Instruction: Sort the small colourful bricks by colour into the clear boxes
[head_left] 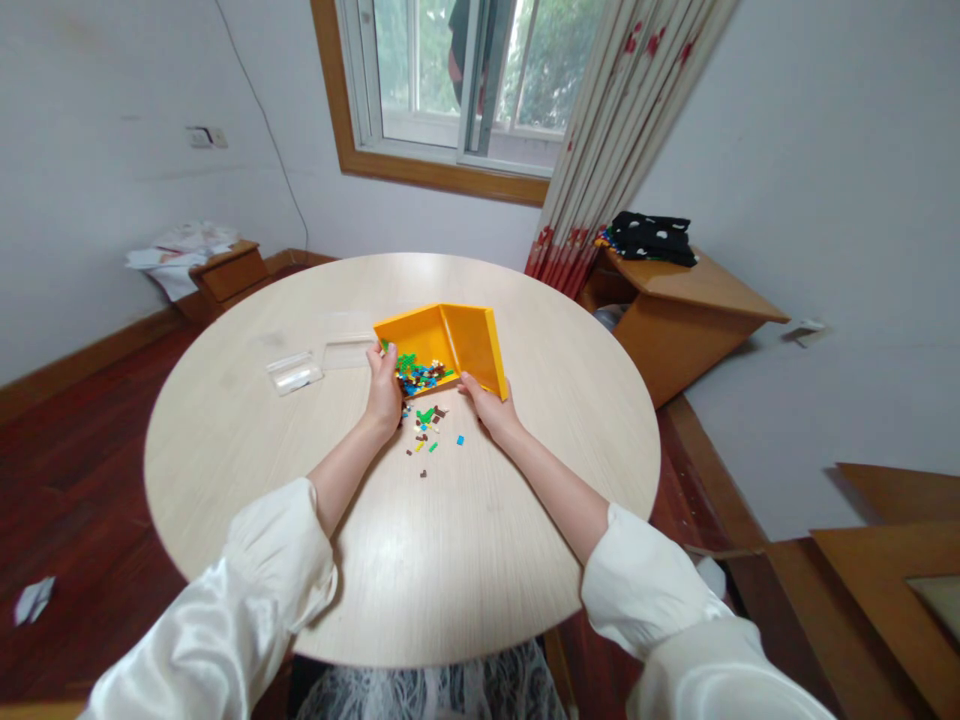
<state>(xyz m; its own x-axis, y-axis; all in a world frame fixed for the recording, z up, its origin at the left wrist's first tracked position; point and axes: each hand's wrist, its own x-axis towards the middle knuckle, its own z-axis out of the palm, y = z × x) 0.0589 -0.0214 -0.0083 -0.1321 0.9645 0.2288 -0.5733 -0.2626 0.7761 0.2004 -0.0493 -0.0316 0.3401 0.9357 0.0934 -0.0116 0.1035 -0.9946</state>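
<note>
remotely, i see the left hand [385, 392] and right hand [491, 408] grip the yellow box [475, 342] at eight and four o'clock, seemingly to steady its tilt; small bricks [421, 376] gather inside, loose pieces [426, 415] lie on the table [465, 560] at six, a clear case [294, 373] at nine.

The yellow box [477, 345] is hiding most fingers of the left hand [385, 394] and the right hand [490, 408]. Inside it, heaped pieces [420, 375] are overlapping too thickly for a count, and the left hand is partly blocking the loose pieces [426, 415] below, whose finer shapes are showing too small to tell. Something in the clear case [293, 372] is looking too blurred to name. The bottom edge is cutting off the 2 white sleeves [281, 550] and the lacy garment [435, 692], whose far part the tabletop [435, 570] is covering. The top edge is cropping the curtain [611, 120] and a dark shape [458, 45] behind the window [420, 75], too indistinct to identify.
</note>
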